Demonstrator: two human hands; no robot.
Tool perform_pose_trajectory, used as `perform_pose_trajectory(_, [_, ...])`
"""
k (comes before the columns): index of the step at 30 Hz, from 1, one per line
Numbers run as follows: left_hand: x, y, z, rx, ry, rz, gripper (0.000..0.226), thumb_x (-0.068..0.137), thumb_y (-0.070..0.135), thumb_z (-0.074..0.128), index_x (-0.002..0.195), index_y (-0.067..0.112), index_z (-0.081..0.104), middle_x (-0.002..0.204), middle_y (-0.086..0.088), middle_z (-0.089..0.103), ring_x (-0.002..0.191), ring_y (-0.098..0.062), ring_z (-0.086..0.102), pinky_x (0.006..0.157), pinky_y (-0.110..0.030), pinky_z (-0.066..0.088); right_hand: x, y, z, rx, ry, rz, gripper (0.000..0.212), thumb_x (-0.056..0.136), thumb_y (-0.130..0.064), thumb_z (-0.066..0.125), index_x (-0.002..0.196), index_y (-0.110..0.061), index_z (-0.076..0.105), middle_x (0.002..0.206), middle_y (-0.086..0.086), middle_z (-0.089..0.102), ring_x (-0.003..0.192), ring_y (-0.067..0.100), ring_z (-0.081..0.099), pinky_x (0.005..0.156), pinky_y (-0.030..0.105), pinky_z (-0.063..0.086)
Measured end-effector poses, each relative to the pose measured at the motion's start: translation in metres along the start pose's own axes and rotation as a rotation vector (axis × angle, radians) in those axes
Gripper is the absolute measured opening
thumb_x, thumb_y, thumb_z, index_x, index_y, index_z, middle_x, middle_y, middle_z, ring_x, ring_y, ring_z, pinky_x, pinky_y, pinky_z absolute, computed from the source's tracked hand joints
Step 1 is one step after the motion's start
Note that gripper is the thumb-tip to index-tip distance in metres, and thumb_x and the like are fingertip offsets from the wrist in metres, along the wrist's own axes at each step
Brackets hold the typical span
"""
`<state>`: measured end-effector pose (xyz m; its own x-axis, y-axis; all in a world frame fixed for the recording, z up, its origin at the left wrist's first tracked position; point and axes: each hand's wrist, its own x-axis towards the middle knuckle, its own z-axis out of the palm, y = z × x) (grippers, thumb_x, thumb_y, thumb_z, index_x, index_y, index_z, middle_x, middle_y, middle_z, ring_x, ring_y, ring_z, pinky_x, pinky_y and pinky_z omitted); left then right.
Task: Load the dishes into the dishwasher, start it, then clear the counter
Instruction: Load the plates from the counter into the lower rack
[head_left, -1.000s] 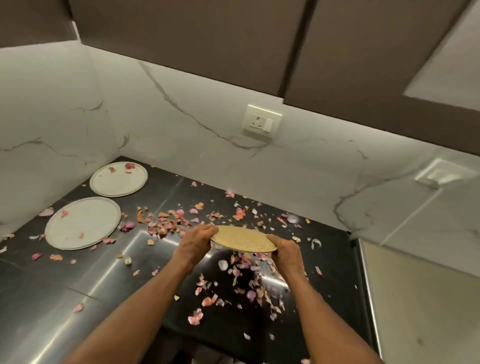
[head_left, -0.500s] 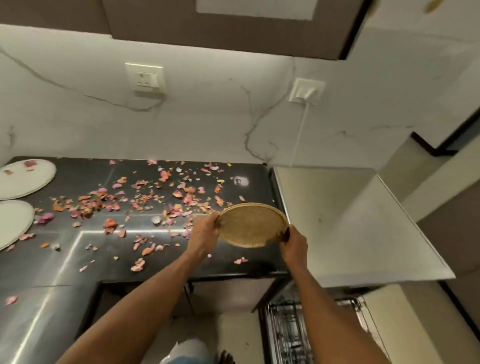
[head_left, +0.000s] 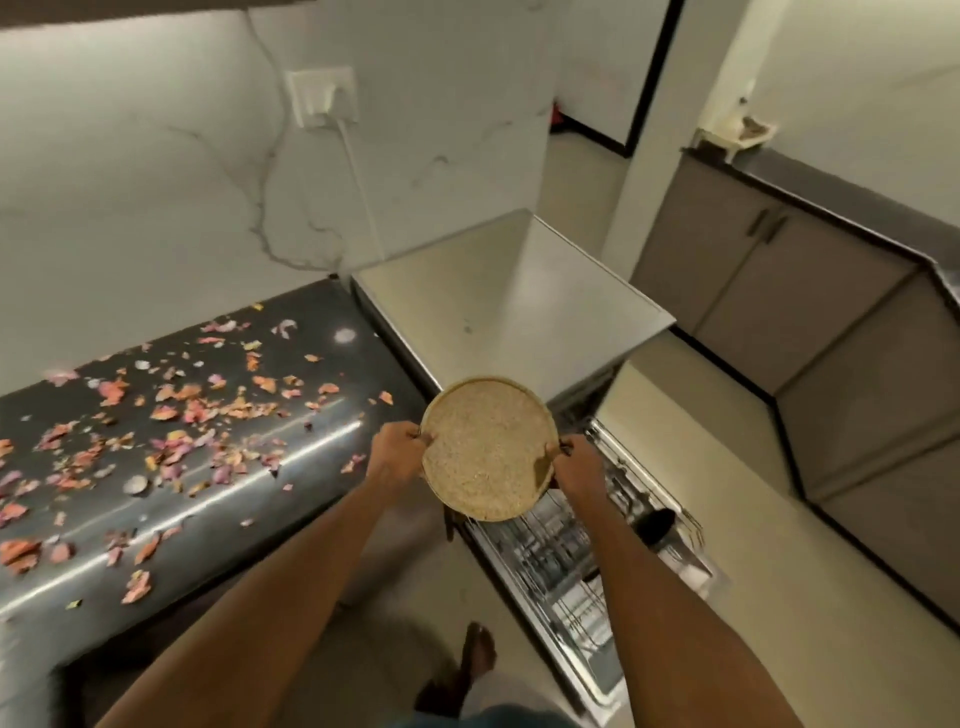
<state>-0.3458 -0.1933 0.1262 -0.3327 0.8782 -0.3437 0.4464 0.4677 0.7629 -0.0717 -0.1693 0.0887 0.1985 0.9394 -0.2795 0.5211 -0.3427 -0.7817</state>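
Gripping a round tan plate (head_left: 488, 449) by its opposite edges, both hands sit just below the middle of the frame: the left hand (head_left: 396, 453) has its fingers curled over the plate's left rim, and the right hand (head_left: 581, 465) pinches the right rim with fingers wrapped behind it. The plate is tilted so its speckled face turns toward the camera, and it hangs in the air over the near corner of the dishwasher (head_left: 511, 306), whose pale flat top fills the centre of the frame. Below and to the right of the plate, the wire rack (head_left: 576, 566) is pulled out over the open door, its tines blurred; a dark rounded object (head_left: 655, 525) stands at its right side, though what it is cannot be told. Along the left of the frame runs the dark glossy bench (head_left: 218, 499), strewn with pink and orange petals (head_left: 171, 415) from its far edge to its near one. On the marbled wall at upper left a white socket (head_left: 323, 96) carries a plug, with a white cable (head_left: 358, 182) dropping behind the dishwasher. Grey cabinets (head_left: 810, 322) line the right side, and a bare foot (head_left: 478, 649) shows on the floor at the bottom centre.
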Motion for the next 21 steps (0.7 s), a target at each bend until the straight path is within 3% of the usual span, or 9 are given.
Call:
perform_pose_trajectory(2, [-0.015, 0.005, 0.023, -0.011, -0.037, -0.026, 0.027, 0.091, 0.024, 0.073, 0.077, 0.001, 0.072, 0.066, -0.014, 0.068, 0.055, -0.018, 0.066, 0.059, -0.033, 0.060, -0.010, 0.027, -0.019, 0.046, 0.002, 0.054, 0.013, 0.097, -0.008, 0.060, 0.090, -0.001, 0.069, 0.084, 0.010, 0.066, 0.076, 0.024, 0.062, 0.072, 0.045, 0.057])
perform_pose_trajectory(4, [-0.026, 0.010, 0.044, -0.023, -0.111, -0.063, 0.026, 0.092, 0.021, 0.073, 0.081, -0.003, 0.071, 0.065, -0.013, 0.067, 0.053, -0.020, 0.067, 0.058, -0.035, 0.061, -0.017, 0.052, -0.037, 0.102, -0.001, 0.122, 0.013, 0.094, -0.003, 0.062, 0.089, 0.004, 0.072, 0.077, 0.010, 0.065, 0.069, 0.023, 0.062, 0.068, 0.046, 0.059])
perform_pose_trajectory(8, [-0.036, 0.019, 0.086, 0.021, -0.245, -0.126, 0.021, 0.095, 0.015, 0.068, 0.090, -0.005, 0.069, 0.065, -0.013, 0.066, 0.045, -0.017, 0.066, 0.046, -0.024, 0.054, -0.015, 0.099, -0.058, 0.179, 0.013, 0.232, 0.019, 0.093, -0.008, 0.066, 0.086, 0.010, 0.069, 0.069, 0.012, 0.059, 0.066, 0.024, 0.059, 0.067, 0.051, 0.059])
perform_pose_trajectory(12, [-0.033, 0.031, 0.124, 0.048, -0.252, -0.197, 0.023, 0.095, 0.013, 0.068, 0.094, -0.010, 0.069, 0.065, -0.017, 0.066, 0.041, -0.020, 0.065, 0.041, -0.024, 0.052, -0.007, 0.134, -0.074, 0.252, -0.062, 0.353, 0.019, 0.095, -0.009, 0.067, 0.085, 0.007, 0.071, 0.070, 0.013, 0.059, 0.066, 0.026, 0.059, 0.062, 0.038, 0.051])
perform_pose_trajectory(15, [-0.031, 0.038, 0.156, 0.117, -0.219, -0.224, 0.021, 0.095, 0.009, 0.065, 0.089, -0.011, 0.069, 0.066, -0.018, 0.064, 0.039, -0.019, 0.062, 0.038, -0.023, 0.050, 0.001, 0.163, -0.082, 0.277, -0.136, 0.430, 0.021, 0.100, -0.010, 0.064, 0.094, 0.010, 0.070, 0.067, 0.014, 0.057, 0.050, 0.024, 0.057, 0.049, 0.031, 0.051])
perform_pose_trajectory(18, [-0.022, 0.038, 0.192, 0.189, -0.207, -0.216, 0.022, 0.095, 0.009, 0.064, 0.079, -0.005, 0.069, 0.067, -0.018, 0.064, 0.054, -0.026, 0.064, 0.050, -0.033, 0.058, 0.009, 0.194, -0.084, 0.335, -0.175, 0.523, 0.017, 0.102, -0.012, 0.063, 0.095, 0.004, 0.068, 0.064, 0.013, 0.058, 0.044, 0.022, 0.057, 0.047, 0.030, 0.051])
perform_pose_trajectory(21, [-0.017, 0.026, 0.225, 0.232, -0.222, -0.230, 0.023, 0.093, 0.010, 0.065, 0.075, -0.004, 0.069, 0.073, -0.024, 0.068, 0.069, -0.032, 0.068, 0.074, -0.050, 0.061, 0.012, 0.222, -0.081, 0.441, -0.141, 0.610, 0.010, 0.097, -0.008, 0.067, 0.105, -0.002, 0.071, 0.083, 0.017, 0.069, 0.063, 0.026, 0.066, 0.058, 0.036, 0.058])
